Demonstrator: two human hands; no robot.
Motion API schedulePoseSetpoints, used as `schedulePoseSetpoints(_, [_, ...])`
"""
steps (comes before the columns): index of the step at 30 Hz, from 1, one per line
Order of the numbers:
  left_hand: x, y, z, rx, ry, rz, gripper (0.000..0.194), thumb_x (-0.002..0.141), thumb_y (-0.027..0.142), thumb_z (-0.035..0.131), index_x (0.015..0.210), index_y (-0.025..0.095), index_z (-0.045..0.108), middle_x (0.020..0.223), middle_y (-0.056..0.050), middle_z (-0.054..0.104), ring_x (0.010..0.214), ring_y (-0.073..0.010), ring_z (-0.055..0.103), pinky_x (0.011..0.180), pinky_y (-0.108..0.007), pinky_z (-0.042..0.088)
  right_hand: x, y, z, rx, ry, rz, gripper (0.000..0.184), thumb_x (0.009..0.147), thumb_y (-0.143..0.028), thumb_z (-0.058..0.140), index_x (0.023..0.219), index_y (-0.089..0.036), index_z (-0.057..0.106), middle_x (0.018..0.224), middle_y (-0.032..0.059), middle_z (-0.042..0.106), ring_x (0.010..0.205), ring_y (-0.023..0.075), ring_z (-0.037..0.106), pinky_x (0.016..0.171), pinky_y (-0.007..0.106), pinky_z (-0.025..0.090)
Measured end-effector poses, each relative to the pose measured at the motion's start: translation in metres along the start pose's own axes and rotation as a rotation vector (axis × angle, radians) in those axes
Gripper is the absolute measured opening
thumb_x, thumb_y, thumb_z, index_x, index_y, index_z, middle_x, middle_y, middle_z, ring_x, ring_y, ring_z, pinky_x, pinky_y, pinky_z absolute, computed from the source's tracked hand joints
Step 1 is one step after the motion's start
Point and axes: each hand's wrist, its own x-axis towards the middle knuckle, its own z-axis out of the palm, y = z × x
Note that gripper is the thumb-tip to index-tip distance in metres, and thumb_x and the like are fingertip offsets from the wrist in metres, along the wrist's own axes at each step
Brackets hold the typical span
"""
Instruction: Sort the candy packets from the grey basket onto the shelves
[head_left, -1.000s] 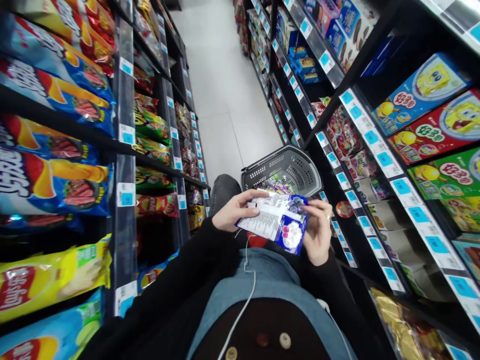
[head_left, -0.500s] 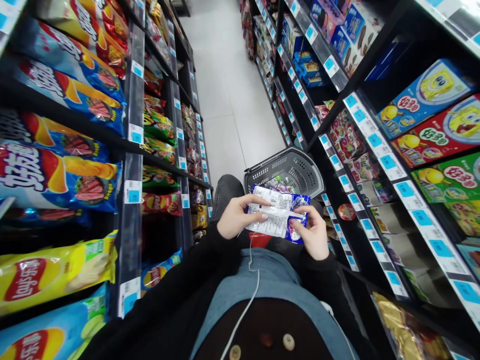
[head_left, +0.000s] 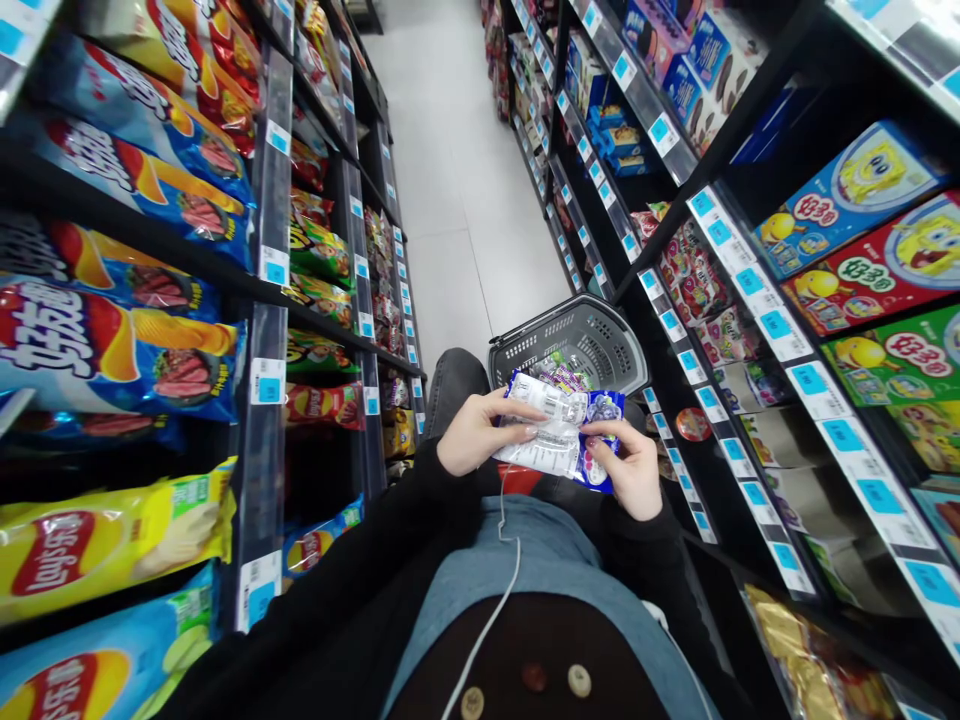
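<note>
blue and silver packet between two hands, snack aisle

packet (head_left: 553, 438): held over the lap, just on the near side of the basket, printed silver-white face up, blue end with fruit pictures toward the right hand. lies roughly level, a little creased along its middle.

left hand (head_left: 475, 434): thumb and fingers clamped on the silver-white part, fingertips reaching in near the middle crease.

right hand (head_left: 632, 466): thumb and forefinger drawn close together, pinching the packet at its blue end. the other fingers are partly hidden. hands well apart, packet spanning the gap.

basket (head_left: 631, 352): dark grey, perforated walls, near the knees. small wrapped items (head_left: 564, 372) inside, purple and green; too small to tell what they are.

white cord (head_left: 487, 625): hangs down over the blue garment (head_left: 525, 560), past the coat buttons.

left side: shelves of bagged snacks. yellow chip bag (head_left: 112, 540) above a light blue chip bag (head_left: 112, 650); larger blue bags higher up.

right side: blue box (head_left: 840, 205), red box (head_left: 877, 262) and green box (head_left: 900, 350) with cartoon figures, one next to another, behind a shelf edge lined with price labels (head_left: 810, 378).

pale tiled floor (head_left: 442, 180) runs between the shelves.
</note>
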Motion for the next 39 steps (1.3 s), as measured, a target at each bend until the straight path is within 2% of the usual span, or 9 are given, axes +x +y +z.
schedulePoseSetpoints(4, [0.001,0.004,-0.003,0.024,-0.046,0.018,0.014,0.063,0.019,0.072,0.076,0.019,0.078,0.094,-0.006,0.069,0.086,-0.0189,0.061,0.082,-0.032,0.049,0.004,-0.003,-0.001,0.005,-0.081,0.002,0.015,0.075,-0.023,0.063,0.083,-0.027,0.076,0.085,0.0011,0.073,0.082,0.02,0.066,0.078,0.033,0.05])
schedulePoseSetpoints(13, [0.0,0.005,-0.001,-0.012,-0.03,0.055,0.011,0.064,0.023,0.071,0.072,0.019,0.077,0.085,-0.005,0.069,0.08,-0.018,0.06,0.077,-0.031,0.048,0.01,-0.004,-0.009,0.066,-0.082,-0.03,0.02,0.073,-0.022,0.056,0.072,-0.022,0.075,0.071,0.0025,0.07,0.071,0.0184,0.059,0.069,0.031,0.045])
schedulePoseSetpoints(18, [0.001,0.0,0.002,-0.029,0.109,0.012,0.017,0.062,0.028,0.077,0.066,0.013,0.07,0.071,-0.003,0.064,0.07,-0.0155,0.058,0.069,-0.028,0.045,0.012,-0.012,0.0,0.017,-0.01,0.014,0.018,0.072,-0.029,0.064,0.058,-0.017,0.061,0.058,-0.0007,0.057,0.06,0.0126,0.05,0.06,0.026,0.039])
schedulePoseSetpoints(23, [0.007,-0.014,0.006,-0.273,0.192,0.102,0.044,0.058,0.024,0.081,0.091,0.016,0.052,0.077,0.003,0.057,0.068,-0.0101,0.055,0.062,-0.022,0.044,0.023,-0.006,0.01,0.187,0.141,0.107,0.037,0.058,-0.03,0.077,0.083,-0.021,0.052,0.072,-0.0042,0.057,0.062,0.0108,0.053,0.059,0.023,0.044])
schedulePoseSetpoints(26, [0.013,-0.019,0.003,-0.365,0.138,0.153,0.049,0.068,0.023,0.075,0.107,0.019,0.045,0.085,0.002,0.058,0.074,-0.0104,0.058,0.066,-0.022,0.047,0.036,0.004,0.011,0.266,0.04,0.178,0.05,0.057,-0.033,0.079,0.099,-0.02,0.055,0.086,0.0018,0.065,0.075,0.0159,0.061,0.072,0.029,0.05])
schedulePoseSetpoints(30, [0.021,-0.019,-0.005,-0.446,-0.044,0.131,0.074,0.076,0.024,0.068,0.136,0.022,0.026,0.104,-0.008,0.063,0.089,-0.0173,0.063,0.078,-0.031,0.05,0.055,0.021,0.012,0.269,-0.091,0.272,0.039,0.058,-0.042,0.077,0.084,-0.015,0.064,0.078,0.005,0.069,0.071,0.0198,0.064,0.075,0.036,0.051])
schedulePoseSetpoints(32, [0.025,-0.024,-0.01,-0.5,-0.102,0.096,0.084,0.075,0.025,0.069,0.142,0.022,0.02,0.111,-0.012,0.063,0.097,-0.0213,0.063,0.083,-0.036,0.05,0.063,0.031,0.01,0.218,-0.066,0.23,0.038,0.059,-0.043,0.076,0.081,-0.015,0.066,0.077,0.0047,0.07,0.069,0.0194,0.063,0.073,0.035,0.051])
schedulePoseSetpoints(35, [0.032,-0.045,-0.025,-0.55,-0.067,0.041,0.083,0.07,0.024,0.072,0.141,0.023,0.029,0.119,-0.014,0.062,0.109,-0.0256,0.06,0.09,-0.042,0.048,0.073,0.051,0.003,-0.018,0.016,0.12,0.032,0.065,-0.043,0.071,0.075,-0.013,0.067,0.07,0.0029,0.068,0.064,0.0169,0.059,0.065,0.029,0.048])
schedulePoseSetpoints(39, [0.034,-0.1,-0.054,-0.303,0.255,-0.189,0.059,0.078,0.03,0.058,0.134,0.017,0.043,0.132,-0.017,0.054,0.124,-0.0298,0.049,0.099,-0.052,0.041,0.082,0.089,0.003,-0.501,-0.073,-0.004,0.025,0.079,-0.034,0.057,0.076,-0.012,0.07,0.067,0.0041,0.067,0.065,0.0175,0.059,0.065,0.026,0.046])
